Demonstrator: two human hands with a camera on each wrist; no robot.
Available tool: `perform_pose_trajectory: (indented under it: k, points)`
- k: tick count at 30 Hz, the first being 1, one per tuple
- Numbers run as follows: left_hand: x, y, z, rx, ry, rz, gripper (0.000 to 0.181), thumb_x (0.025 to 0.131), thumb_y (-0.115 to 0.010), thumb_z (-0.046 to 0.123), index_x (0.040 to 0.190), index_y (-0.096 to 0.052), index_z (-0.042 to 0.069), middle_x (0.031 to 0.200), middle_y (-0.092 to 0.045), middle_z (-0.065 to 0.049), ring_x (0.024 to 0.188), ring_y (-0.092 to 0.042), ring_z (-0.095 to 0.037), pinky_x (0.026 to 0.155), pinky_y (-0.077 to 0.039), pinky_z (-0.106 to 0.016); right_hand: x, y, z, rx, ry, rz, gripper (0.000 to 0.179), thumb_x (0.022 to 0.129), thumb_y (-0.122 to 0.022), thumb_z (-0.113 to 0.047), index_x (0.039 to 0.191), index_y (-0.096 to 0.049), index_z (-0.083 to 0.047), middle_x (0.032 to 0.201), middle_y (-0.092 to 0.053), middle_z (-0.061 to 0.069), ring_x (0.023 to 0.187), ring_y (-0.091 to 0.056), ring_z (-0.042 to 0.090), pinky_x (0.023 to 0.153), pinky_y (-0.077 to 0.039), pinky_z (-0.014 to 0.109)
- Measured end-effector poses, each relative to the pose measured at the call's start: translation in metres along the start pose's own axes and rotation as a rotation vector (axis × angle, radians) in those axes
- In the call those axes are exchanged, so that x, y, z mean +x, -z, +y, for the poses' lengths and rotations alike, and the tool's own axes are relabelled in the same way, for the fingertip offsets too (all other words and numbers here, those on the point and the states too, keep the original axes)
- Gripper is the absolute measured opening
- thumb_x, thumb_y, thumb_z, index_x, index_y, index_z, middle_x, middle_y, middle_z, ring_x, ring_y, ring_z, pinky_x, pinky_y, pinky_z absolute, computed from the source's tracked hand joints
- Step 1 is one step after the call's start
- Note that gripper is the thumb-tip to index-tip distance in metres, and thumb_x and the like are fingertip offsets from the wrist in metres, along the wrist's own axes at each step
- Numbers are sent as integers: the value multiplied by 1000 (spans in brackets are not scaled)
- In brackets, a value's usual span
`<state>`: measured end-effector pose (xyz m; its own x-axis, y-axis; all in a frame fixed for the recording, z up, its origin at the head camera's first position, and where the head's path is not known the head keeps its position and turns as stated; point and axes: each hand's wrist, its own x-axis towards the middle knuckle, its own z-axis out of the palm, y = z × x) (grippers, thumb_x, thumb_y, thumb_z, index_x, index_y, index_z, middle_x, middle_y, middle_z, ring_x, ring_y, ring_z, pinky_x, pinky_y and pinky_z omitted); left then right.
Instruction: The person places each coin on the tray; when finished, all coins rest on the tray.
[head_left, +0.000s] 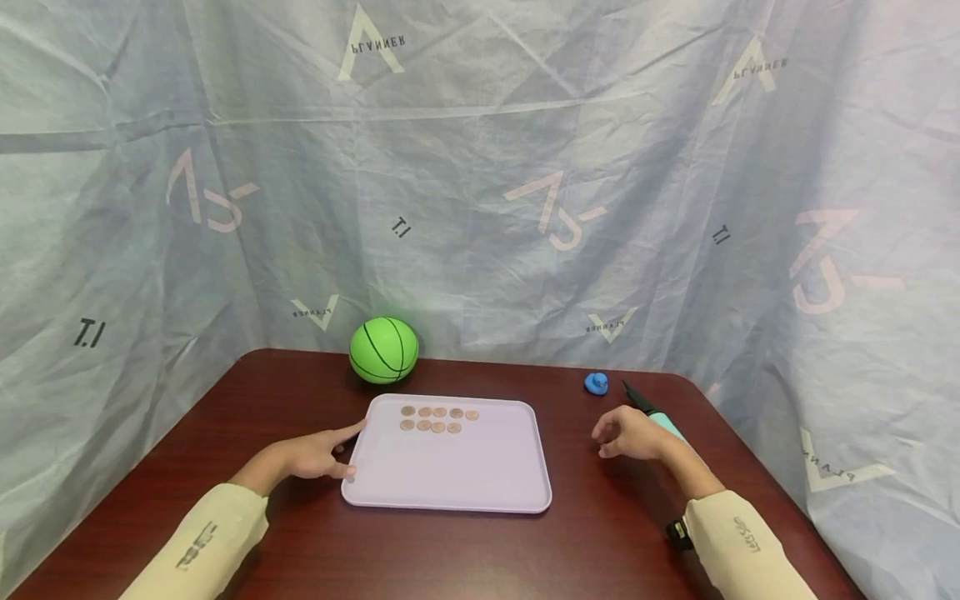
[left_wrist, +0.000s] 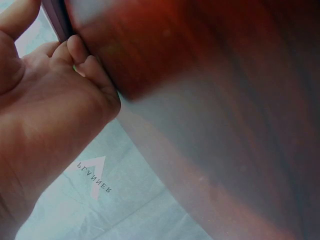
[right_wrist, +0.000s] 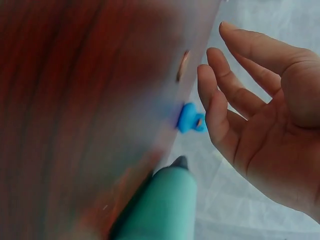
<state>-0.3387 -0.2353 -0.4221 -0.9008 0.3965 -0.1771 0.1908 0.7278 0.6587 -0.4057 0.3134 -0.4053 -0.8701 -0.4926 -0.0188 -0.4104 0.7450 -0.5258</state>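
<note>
A pale lilac tray lies on the table, with several copper coins in two rows toward its far side. My left hand rests at its left edge, forefinger and thumb spread apart and touching the rim; the other fingers bend beneath the palm in the left wrist view. To the right of the tray my right hand hovers over the table, its fingers loosely bent with nothing in them. Beside it lies a tool with a teal handle and a black, pointed end, partly hidden by the hand.
A green ball with black lines sits behind the tray. At the back right stands a small blue rubber duck. Another coin shows on the table in the right wrist view. Grey printed cloth hangs around the dark red table.
</note>
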Motion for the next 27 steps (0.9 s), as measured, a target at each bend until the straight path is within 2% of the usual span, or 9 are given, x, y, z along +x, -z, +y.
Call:
perform_pose_trajectory:
  k: [7, 16, 21, 27]
  points:
    - [1, 0, -2, -6, 4, -3, 94, 84, -78, 23, 157, -23, 2, 154, -29, -30, 136, -37, -47, 110, -27, -62, -5, 2, 10, 60, -54, -20, 15, 84, -78, -9, 96, -72, -2, 88, -69, 6, 69, -57, 15, 55, -48, 32]
    - [1, 0, -2, -11, -14, -4, 93, 85, -78, 22, 156, -22, 1, 154, -29, -31, 135, -38, -48, 109, -28, -62, -3, 2, 13, -34, -125, 6, 18, 83, -81, -16, 92, -72, -4, 78, -68, 1, 68, -58, 14, 56, -50, 33]
    - [1, 1, 1, -12, -7, -3, 93, 84, -78, 22, 156, -22, 1, 154, -29, -31, 135, -38, -48, 109, -28, -62, 1, 3, 15, -33, -133, -39, 15, 85, -80, -19, 89, -72, -7, 72, -65, -2, 64, -55, 12, 53, -48, 31]
    - [0, 0, 1, -7, 12, -1, 93, 85, -78, 21, 156, -22, 1, 154, -29, -31, 135, -38, -48, 109, -28, -62, 5, 1, 13, -2, -136, -111, 17, 84, -81, -18, 87, -67, -7, 75, -64, -1, 63, -54, 13, 54, -48, 31]
